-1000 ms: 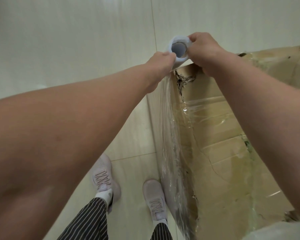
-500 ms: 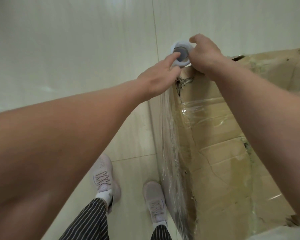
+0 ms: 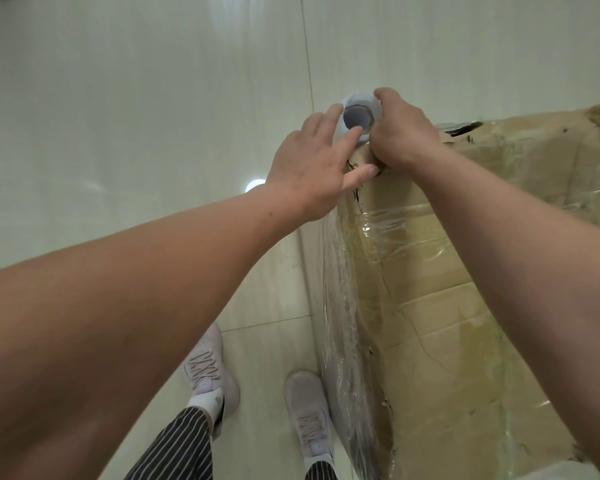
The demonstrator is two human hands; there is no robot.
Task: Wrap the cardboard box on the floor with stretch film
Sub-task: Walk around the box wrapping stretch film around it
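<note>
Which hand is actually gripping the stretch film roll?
The right hand, its fingers curled round the stretch film roll by the cardboard box; the left hand is open, fingers straight.

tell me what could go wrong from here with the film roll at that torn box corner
The right hand alone grips the stretch film roll; the left hand is open, fingers beside its end, so the roll might slip or twist.
The cardboard box is torn at the corner under the roll; film pulled tight there may snag or rip it further.
The film on the box's near edge looks bunched and may rope rather than lie flat.
</note>
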